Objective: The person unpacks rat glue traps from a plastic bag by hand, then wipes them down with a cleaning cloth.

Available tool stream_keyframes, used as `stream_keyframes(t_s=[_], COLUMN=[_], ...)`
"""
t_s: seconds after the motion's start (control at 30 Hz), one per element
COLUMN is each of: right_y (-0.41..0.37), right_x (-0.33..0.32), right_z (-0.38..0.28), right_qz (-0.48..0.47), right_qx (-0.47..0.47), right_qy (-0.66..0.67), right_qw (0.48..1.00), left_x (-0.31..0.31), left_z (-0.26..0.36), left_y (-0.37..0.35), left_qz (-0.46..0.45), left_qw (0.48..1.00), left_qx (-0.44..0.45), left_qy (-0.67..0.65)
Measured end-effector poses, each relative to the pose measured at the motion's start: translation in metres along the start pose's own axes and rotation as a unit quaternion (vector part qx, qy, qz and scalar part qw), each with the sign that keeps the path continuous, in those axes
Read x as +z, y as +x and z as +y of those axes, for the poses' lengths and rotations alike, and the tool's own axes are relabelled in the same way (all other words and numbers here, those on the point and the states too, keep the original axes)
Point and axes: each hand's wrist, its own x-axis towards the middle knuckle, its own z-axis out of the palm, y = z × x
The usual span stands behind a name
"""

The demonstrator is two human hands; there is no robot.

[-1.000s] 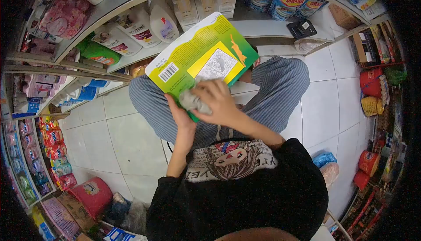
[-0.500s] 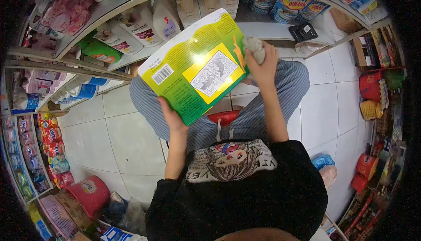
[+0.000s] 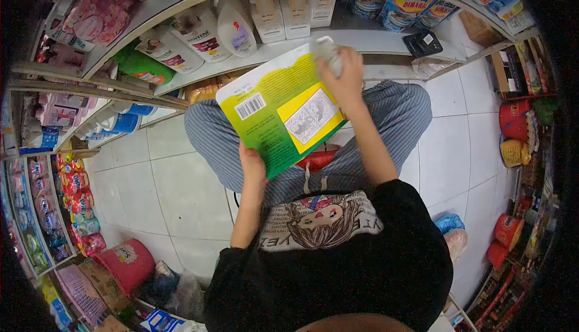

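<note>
A flat green-and-yellow cardboard pack (image 3: pixel 259 133), with a barcode and a panel picturing dark animal shapes, is tilted above my crossed legs. My left hand (image 3: pixel 253 166) grips its lower left corner, the thumb lying on the printed face and the other fingers hidden behind. A crumpled grey cloth (image 3: pixel 327 57), smeared by motion, is bunched in my right hand (image 3: pixel 345 78). That hand presses it against the pack's upper right part, at the white and yellow edge.
Ahead, a shelf (image 3: pixel 283 42) carries shampoo bottles (image 3: pixel 202 36), white boxes (image 3: pixel 294 12) and blue cans (image 3: pixel 403 7). A black device (image 3: pixel 422 43) lies on its right part. Packed shelves line both sides. A pink bucket (image 3: pixel 128 262) stands behind at the left on the tiled floor (image 3: pixel 181 193).
My right hand has moved the cloth up and left, from the pack's right edge to its upper corner. The pack has shifted right and slightly down in view, with my left hand still gripping it.
</note>
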Motion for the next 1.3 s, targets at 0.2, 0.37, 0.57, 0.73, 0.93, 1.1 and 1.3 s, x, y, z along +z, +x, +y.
stream_keyframes(t_s=[0.2,0.37,0.57,0.73,0.93,1.1,1.3], right_y=[-0.009,-0.025,0.001,-0.026,-0.053,-0.063,-0.047], right_x=[-0.001,-0.002,-0.006,0.002,-0.041,-0.059,-0.088], right_z=[-0.027,-0.090,-0.028,0.059,0.068,0.070,0.047], right_qz=[-0.009,-0.097,-0.024,-0.015,-0.129,-0.174,-0.206], right_qx=[0.086,-0.254,-0.066,0.194,0.333,0.283,0.323], right_qy=[0.121,0.100,-0.008,0.261,0.585,0.695,0.588], right_qw=[0.989,0.957,0.998,0.945,0.728,0.638,0.713], left_x=[0.013,0.028,-0.002,-0.023,-0.036,-0.035,-0.024], left_z=[-0.007,0.001,0.011,0.005,0.004,0.004,0.009], left_y=[0.007,0.003,0.003,0.007,0.019,0.030,0.043], left_qz=[-0.031,-0.041,-0.046,-0.020,-0.082,-0.058,-0.033], left_qw=[0.999,0.983,0.997,0.999,0.996,0.998,0.996], left_qx=[-0.025,-0.009,-0.041,-0.007,0.046,0.029,0.065], left_qy=[-0.007,0.176,-0.037,-0.042,-0.006,-0.014,-0.044])
